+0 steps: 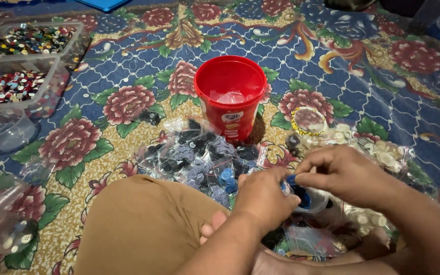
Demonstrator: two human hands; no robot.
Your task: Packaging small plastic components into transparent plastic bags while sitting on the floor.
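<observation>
both hands meet low right of centre: right hand (343, 175) pinches a small clear bag (309, 199) of blue buttons, left hand (263, 196) curls closed on its edge. dark button bags (199, 153) lie above, red bucket (230, 97) at centre, button trays (21, 66) upper left.

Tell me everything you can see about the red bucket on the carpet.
The red bucket is round, glossy plastic, upright and open, with no lid. A label sits on its front wall. Inside, something clear and crumpled lies at the bottom. It stands on the flowered carpet, just behind a heap of small clear bags of buttons that press against its base. Neither hand touches it.
</observation>
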